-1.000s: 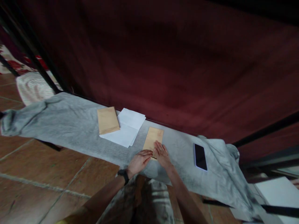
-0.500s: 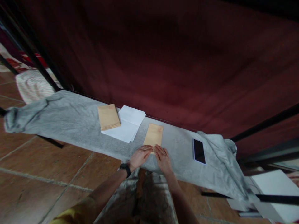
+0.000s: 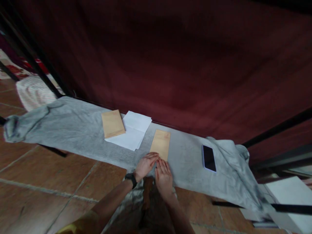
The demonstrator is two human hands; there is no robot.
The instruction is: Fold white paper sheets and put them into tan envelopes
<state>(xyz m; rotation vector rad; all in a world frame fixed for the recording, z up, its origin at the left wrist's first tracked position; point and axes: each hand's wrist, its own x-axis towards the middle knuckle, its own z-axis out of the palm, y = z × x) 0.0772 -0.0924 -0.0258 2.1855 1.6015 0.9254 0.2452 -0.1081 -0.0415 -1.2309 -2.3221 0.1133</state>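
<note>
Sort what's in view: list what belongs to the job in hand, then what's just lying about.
Likely in the job:
flat tan paper rectangle, left hand and right hand at its near end
stack of similar tan paper rectangles
creased white paper sheets, partly under the stack

Apparently just lying about:
dark-screened rectangular phone with pale purple edge
pale striped cloth bundle at far left

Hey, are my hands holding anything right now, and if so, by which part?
The left hand and right hand touch the near end of the tan envelope; whether either grips it there can't be told.
</note>
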